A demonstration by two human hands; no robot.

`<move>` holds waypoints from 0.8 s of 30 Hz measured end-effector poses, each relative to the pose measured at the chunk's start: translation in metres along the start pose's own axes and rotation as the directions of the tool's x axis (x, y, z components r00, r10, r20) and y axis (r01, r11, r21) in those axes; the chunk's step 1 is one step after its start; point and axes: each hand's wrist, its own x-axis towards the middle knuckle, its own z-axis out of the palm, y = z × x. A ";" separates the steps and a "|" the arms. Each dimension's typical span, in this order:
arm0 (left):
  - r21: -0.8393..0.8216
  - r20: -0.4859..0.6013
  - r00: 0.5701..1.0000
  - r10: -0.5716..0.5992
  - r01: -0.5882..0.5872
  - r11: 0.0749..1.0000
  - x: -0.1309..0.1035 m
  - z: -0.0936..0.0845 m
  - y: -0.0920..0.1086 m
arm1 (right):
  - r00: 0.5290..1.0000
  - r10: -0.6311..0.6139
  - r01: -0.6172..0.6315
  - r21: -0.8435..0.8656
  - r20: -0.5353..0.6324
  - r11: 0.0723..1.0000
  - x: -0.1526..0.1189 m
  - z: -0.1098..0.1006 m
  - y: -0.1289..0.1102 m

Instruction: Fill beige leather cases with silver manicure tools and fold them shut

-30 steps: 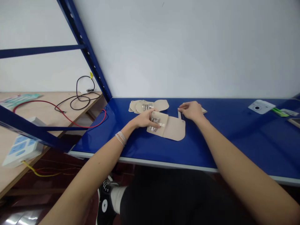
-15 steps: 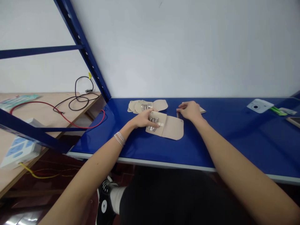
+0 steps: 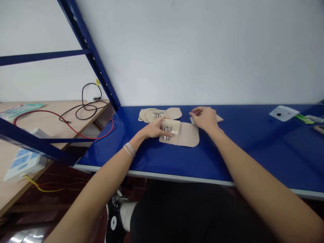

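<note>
In the head view an open beige manicure case (image 3: 188,135) spreads over the blue table, with several silvery metal tools (image 3: 166,132) in its left half. My left hand (image 3: 155,129) is closed on the left edge of this case, thumb across the front by the tools. By the upper right corner of the case is my right hand (image 3: 204,118), its fingers pinching a small, thin, pale grey piece (image 3: 191,120) whose kind I cannot make out. Behind my left hand lies a fanned stack of similar beige cases (image 3: 173,113), the front one holding metal tools.
Another beige piece (image 3: 219,118) pokes out behind my right hand. At the far right are a white instant camera (image 3: 282,113) and a green item (image 3: 304,118). A blue rack post (image 3: 97,64) rises at left, beside a wooden table (image 3: 54,130) with cables and a power strip (image 3: 24,163).
My right hand has shifted slightly left with the thin piece, which now tilts over the case's upper edge. The case lies a little flatter and farther back. My left hand keeps its hold.
</note>
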 end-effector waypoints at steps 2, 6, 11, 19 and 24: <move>-0.021 -0.007 1.000 -0.004 0.004 1.000 0.000 0.001 0.000 | 0.998 -0.059 0.060 0.036 -0.031 0.998 -0.003 -0.002 -0.007; -0.035 -0.018 1.000 -0.012 0.011 0.999 -0.001 0.004 0.001 | 0.986 -0.165 0.169 0.196 -0.041 0.966 -0.017 -0.005 -0.029; 0.094 -0.073 0.997 0.016 -0.009 0.996 -0.001 0.003 0.000 | 0.932 -0.354 0.284 0.452 0.075 0.845 -0.037 -0.003 -0.055; 0.112 0.077 0.986 0.145 -0.153 0.982 -0.001 0.003 -0.001 | 0.836 -0.448 0.246 0.513 0.318 0.822 -0.041 0.007 -0.057; 0.101 0.066 0.985 0.160 -0.166 0.981 -0.001 0.004 -0.002 | 0.823 -0.460 0.243 0.525 0.334 0.816 -0.039 0.008 -0.054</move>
